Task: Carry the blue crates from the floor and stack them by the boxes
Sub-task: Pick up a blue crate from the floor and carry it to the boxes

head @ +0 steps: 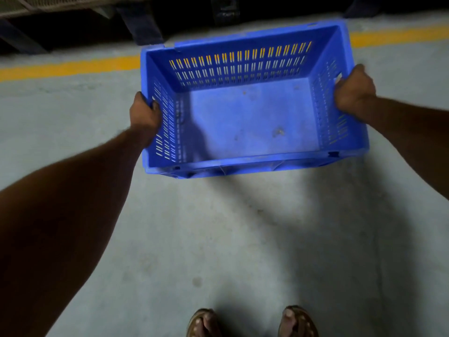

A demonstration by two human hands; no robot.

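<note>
An empty blue crate (252, 117) is held above the concrete floor (218, 239), its short sides clamped by the left hand (145, 115) and right hand (353, 93).

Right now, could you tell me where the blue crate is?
The blue crate is in mid-frame, gripped between left hand and right hand, above the floor near the yellow line.
</note>
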